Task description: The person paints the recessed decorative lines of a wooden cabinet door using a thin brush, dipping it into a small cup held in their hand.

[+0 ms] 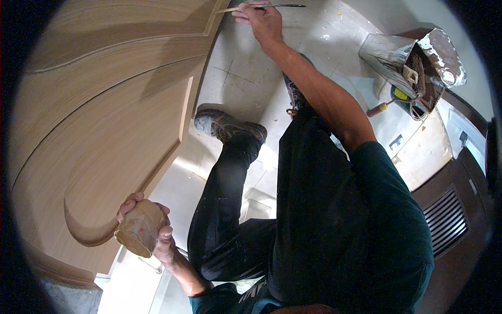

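Carved wooden panelling (pixel 117 125) fills the left of my feed, beside a tiled floor (pixel 235 86). Near that floor's right edge sits a smeared container (pixel 380 51), perhaps to stay out of the way. At the panelling's lower right edge, the left hand (pixel 165 248) curls round a tilted cup (pixel 142 226) — fingers spread partway, I judge, to steady it. Near its upper right edge, the right hand (pixel 263 23) pinches a slim stick (pixel 286 6), fingers nearly together, likely for control.

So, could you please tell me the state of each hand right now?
Left hand: closed around a stained cup.
Right hand: closed on a thin stick.
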Demonstrator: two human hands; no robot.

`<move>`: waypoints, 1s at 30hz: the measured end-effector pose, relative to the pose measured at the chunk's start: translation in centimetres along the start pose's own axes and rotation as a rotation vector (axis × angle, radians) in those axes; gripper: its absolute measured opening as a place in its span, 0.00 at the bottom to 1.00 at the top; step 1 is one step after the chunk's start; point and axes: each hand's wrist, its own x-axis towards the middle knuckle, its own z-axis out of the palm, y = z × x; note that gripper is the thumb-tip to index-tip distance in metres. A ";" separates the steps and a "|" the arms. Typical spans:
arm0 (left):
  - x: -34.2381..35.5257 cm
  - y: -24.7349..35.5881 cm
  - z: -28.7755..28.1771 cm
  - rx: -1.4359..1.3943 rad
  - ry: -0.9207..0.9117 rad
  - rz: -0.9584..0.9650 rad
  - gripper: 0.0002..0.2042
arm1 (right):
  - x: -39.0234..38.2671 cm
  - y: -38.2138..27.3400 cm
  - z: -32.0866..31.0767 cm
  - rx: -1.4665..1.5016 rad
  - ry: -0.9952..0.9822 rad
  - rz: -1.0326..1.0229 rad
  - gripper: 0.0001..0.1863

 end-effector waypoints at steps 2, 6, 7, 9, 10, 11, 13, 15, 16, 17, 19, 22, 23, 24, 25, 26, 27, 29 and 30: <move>0.0 0.1 -0.4 0.019 0.002 0.002 0.49 | -0.3 0.2 0.9 0.063 0.014 0.013 0.10; 0.0 -0.2 -0.5 0.000 -0.005 -0.004 0.49 | 0.0 -0.1 0.4 0.052 0.009 -0.017 0.11; -0.1 -0.5 -0.6 -0.001 -0.002 -0.004 0.49 | 0.3 -0.6 0.5 0.034 0.037 0.001 0.11; -0.2 -0.5 -0.7 -0.003 0.001 -0.002 0.49 | 1.5 -2.3 0.7 -0.002 0.091 0.038 0.11; -0.1 -0.4 -0.5 -0.004 -0.002 0.000 0.49 | 1.8 -2.8 0.6 -0.139 0.138 0.040 0.11; 0.0 -0.2 -0.5 -0.005 -0.004 0.003 0.49 | 2.1 -3.4 0.6 -0.277 0.183 0.041 0.11; 0.1 0.0 -0.3 -0.009 -0.016 -0.002 0.49 | 2.6 -3.4 0.1 -0.277 0.205 0.031 0.12; 0.1 0.0 -0.4 -0.005 -0.023 -0.004 0.49 | 2.6 -2.9 0.3 0.003 0.150 0.018 0.12; 0.1 -0.1 -0.6 0.001 -0.024 -0.003 0.49 | 2.3 -2.9 0.3 -0.049 0.093 0.023 0.12; 0.1 -0.2 -0.7 0.007 -0.025 -0.003 0.49 | 1.8 -2.8 0.3 -0.101 0.037 0.029 0.12; 0.0 -0.4 -0.7 0.006 -0.024 0.000 0.49 | 1.4 -2.5 0.4 -0.085 -0.006 0.038 0.12; 0.2 -0.2 -0.6 0.006 -0.021 0.003 0.49 | 1.3 -2.4 1.3 0.028 0.057 0.031 0.11; 0.2 -0.1 -0.6 0.006 -0.020 0.004 0.49 | 1.5 -2.7 1.5 0.004 0.093 0.014 0.11; 0.2 -0.1 -0.6 0.006 -0.026 0.000 0.49 | 1.8 -2.6 1.3 -0.023 0.129 -0.005 0.11; 0.2 -0.1 -0.7 0.006 -0.031 -0.004 0.49 | 1.9 -2.5 1.2 -0.014 0.117 -0.019 0.11; 0.2 -0.1 -0.7 0.006 -0.037 -0.008 0.49 | 2.1 -2.4 1.1 -0.005 0.105 -0.033 0.11; 0.3 -0.1 -0.7 0.006 -0.046 -0.008 0.49 | 2.3 -2.1 0.7 0.001 0.092 -0.049 0.11; 0.4 0.0 -0.6 0.006 -0.066 -0.007 0.48 | 2.6 -1.6 -0.2 0.001 0.050 -0.021 0.11; 0.3 0.0 -0.7 -0.002 -0.059 -0.002 0.48 | 2.6 -1.7 0.1 0.006 0.024 -0.004 0.11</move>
